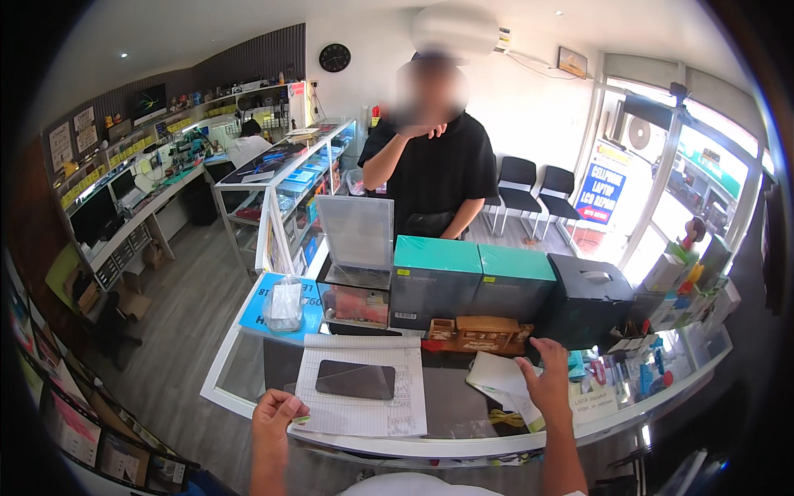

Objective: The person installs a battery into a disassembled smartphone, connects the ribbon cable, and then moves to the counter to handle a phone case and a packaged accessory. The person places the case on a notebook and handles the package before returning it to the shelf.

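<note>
My left hand (276, 417) is at the counter's front edge, thumb and fingers pinched together on a small piece with a green tab (300, 419); its kind is too small to make out. Just beyond lies an open ruled notebook (405, 413), with a dark smartphone (356, 379) flat on its pages. My right hand (549, 380) hovers at the right with thumb and fingers apart, holding nothing. Close to it are a pale notepad or folded papers (495, 372) and a coiled yellowish cable (505, 417).
Along the counter's far side stand a clear-lidded box (356, 236), two teal-topped boxes (437, 285), a black case (585, 298) and a wooden organizer (488, 335). A plastic-wrapped item (286, 304) rests on a blue sign (252, 310). A person in black (438, 165) stands opposite.
</note>
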`<move>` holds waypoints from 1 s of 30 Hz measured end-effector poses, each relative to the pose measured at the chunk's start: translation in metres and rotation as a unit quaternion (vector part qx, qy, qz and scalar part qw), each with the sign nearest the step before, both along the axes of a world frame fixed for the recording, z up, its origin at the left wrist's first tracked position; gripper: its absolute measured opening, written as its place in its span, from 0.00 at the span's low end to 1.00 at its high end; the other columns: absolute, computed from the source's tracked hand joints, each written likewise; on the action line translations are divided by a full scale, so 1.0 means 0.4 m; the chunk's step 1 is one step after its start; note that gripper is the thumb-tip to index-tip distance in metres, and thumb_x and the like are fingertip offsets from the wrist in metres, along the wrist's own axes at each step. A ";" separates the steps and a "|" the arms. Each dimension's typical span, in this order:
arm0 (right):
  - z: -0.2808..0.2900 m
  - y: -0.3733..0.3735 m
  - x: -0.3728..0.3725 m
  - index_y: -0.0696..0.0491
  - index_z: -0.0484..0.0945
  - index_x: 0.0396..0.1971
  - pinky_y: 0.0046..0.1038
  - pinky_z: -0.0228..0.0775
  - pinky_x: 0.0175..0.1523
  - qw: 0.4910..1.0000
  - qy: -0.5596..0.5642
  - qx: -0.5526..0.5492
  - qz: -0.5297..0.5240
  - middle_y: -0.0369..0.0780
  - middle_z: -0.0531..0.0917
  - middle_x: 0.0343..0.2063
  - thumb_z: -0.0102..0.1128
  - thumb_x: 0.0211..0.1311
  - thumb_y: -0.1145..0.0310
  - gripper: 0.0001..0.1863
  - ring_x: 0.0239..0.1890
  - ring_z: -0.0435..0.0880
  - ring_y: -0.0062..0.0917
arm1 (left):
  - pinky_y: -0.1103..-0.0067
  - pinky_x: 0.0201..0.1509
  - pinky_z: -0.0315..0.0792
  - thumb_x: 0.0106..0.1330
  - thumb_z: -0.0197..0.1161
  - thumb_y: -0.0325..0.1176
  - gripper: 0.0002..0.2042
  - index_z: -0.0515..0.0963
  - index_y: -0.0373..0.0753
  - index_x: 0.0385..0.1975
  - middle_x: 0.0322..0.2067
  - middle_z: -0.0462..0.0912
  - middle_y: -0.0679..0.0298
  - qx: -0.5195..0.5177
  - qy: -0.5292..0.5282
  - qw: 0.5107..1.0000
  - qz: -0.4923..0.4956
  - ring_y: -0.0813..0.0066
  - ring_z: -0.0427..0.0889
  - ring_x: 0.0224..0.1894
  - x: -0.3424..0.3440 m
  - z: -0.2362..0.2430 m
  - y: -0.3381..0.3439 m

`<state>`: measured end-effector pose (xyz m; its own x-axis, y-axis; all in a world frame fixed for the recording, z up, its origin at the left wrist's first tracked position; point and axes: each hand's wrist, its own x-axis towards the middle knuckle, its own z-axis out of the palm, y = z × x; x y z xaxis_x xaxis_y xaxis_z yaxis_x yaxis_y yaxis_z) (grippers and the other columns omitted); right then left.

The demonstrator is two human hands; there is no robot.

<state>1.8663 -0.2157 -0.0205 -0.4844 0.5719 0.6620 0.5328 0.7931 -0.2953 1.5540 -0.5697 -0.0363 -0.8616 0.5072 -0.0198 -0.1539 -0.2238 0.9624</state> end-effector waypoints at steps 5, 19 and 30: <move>0.032 -0.148 -0.160 0.53 0.73 0.69 0.40 0.75 0.61 0.938 -0.029 -0.189 0.288 0.49 0.79 0.59 0.78 0.61 0.55 0.39 0.59 0.78 0.44 | 0.76 0.50 0.80 0.72 0.70 0.36 0.11 0.78 0.37 0.40 0.33 0.86 0.62 -0.010 -0.006 0.998 -0.062 0.76 0.86 0.38 0.017 0.004 0.035; 0.051 -0.260 -0.324 0.52 0.64 0.75 0.37 0.76 0.59 0.915 -0.036 -0.193 0.352 0.47 0.80 0.53 0.80 0.59 0.58 0.47 0.52 0.81 0.40 | 0.76 0.50 0.79 0.73 0.69 0.37 0.10 0.78 0.37 0.39 0.33 0.87 0.62 -0.048 -0.007 0.988 -0.144 0.77 0.86 0.38 -0.096 0.007 0.087; 0.039 -0.311 -0.376 0.48 0.71 0.72 0.31 0.77 0.52 0.930 -0.084 -0.204 0.295 0.41 0.78 0.55 0.85 0.51 0.65 0.46 0.52 0.80 0.30 | 0.78 0.51 0.76 0.76 0.67 0.40 0.11 0.78 0.39 0.39 0.33 0.87 0.64 -0.047 -0.020 0.977 -0.209 0.79 0.84 0.40 -0.163 -0.009 0.073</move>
<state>1.7159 -0.3399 -0.0049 -0.8703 0.3610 0.3350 0.1065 0.8020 -0.5878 1.4888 -0.5406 -0.0400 -0.5775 0.8086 -0.1126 -0.2501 -0.0440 0.9672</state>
